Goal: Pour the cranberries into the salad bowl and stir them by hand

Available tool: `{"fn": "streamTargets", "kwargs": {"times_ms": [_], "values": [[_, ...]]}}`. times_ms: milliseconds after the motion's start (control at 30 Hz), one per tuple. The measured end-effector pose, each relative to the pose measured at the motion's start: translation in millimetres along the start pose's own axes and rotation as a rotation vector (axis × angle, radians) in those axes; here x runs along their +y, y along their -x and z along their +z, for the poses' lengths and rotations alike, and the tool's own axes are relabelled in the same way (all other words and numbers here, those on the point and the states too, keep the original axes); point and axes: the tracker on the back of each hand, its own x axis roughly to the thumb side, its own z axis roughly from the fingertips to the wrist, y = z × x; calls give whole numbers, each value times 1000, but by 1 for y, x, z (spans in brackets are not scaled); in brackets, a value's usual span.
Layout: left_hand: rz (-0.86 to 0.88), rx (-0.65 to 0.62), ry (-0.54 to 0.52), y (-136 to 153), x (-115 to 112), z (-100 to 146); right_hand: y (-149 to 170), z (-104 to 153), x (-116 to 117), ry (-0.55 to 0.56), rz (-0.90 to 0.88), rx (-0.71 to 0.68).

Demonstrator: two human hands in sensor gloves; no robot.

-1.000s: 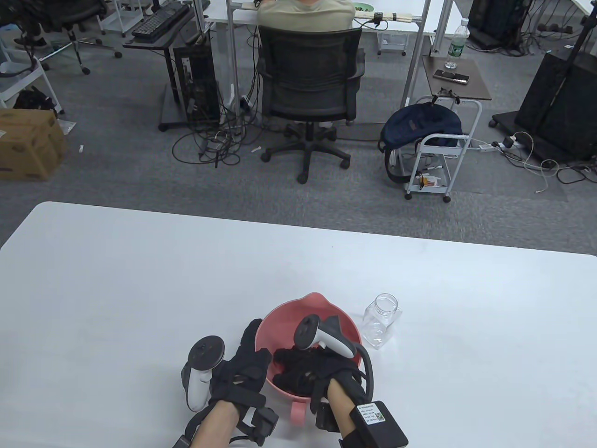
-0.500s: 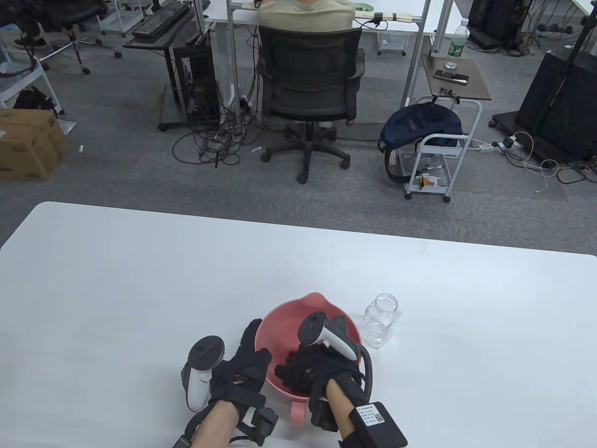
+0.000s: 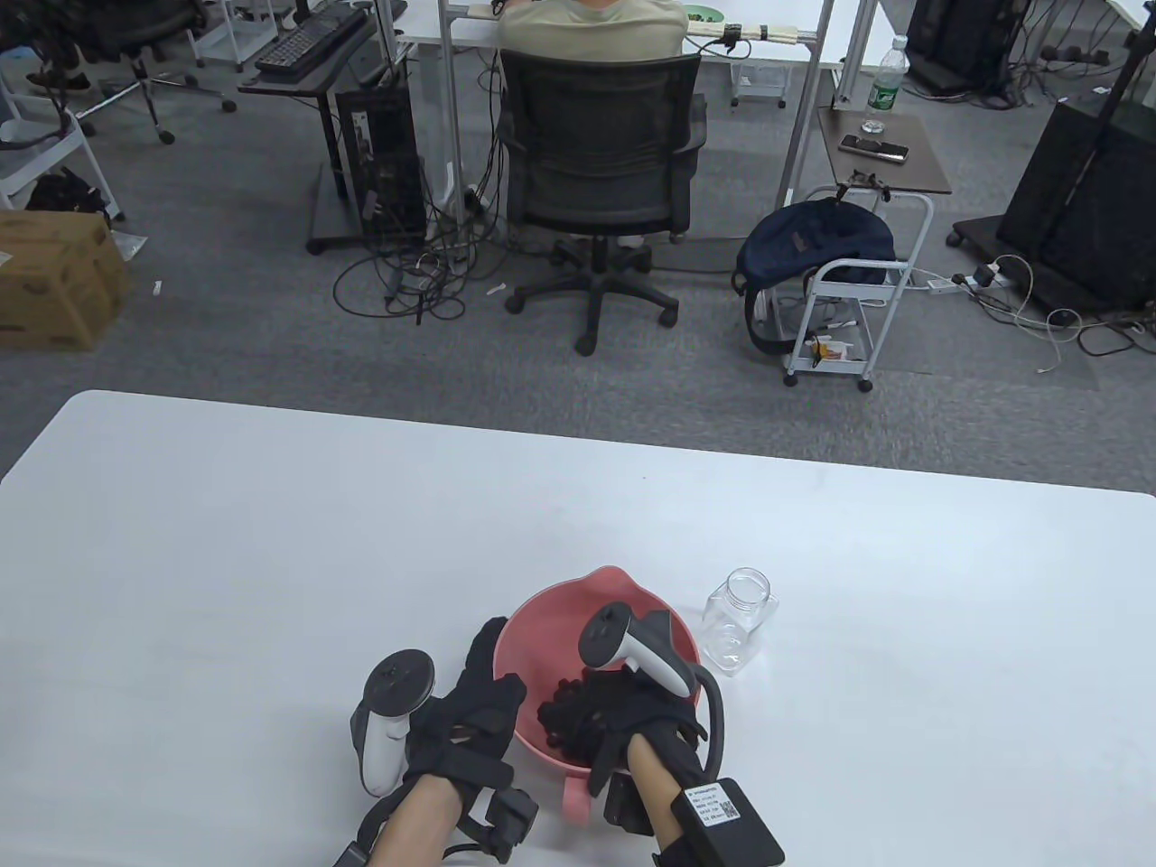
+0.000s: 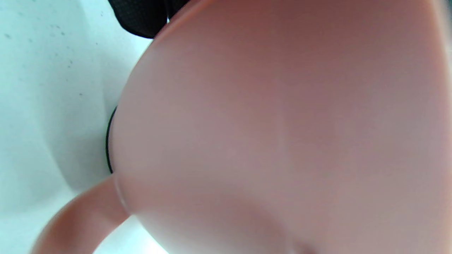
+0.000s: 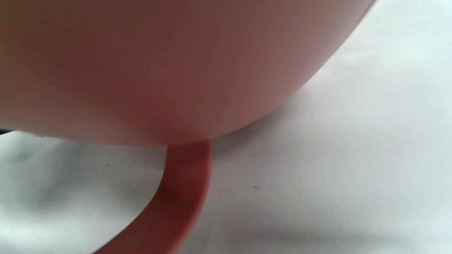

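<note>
Pink salad bowl (image 3: 623,591): near counter (image 3: 271,560) front edge. Left hand (image 3: 474,713): straight fingers flat against bowl's outer wall. Right hand (image 3: 614,718): inside bowl; grip state indiscernible. Clear jar (image 3: 739,621): upright beside bowl.

left grip (image 3: 479,700): fingers straight, flat | right grip (image 3: 601,713): fingers curled downward

salad bowl (image 3: 607,603): pink, handled, upright on surface near front edge | cranberries: hidden | jar (image 3: 738,620): clear, empty, upright, just right of bowl
</note>
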Motion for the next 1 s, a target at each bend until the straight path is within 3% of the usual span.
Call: {"fn": "streamTargets", "kwargs": {"times_ms": [1000], "values": [[-2,0,3,1,0,0,-3,1,2,-63,46,-91]]}}
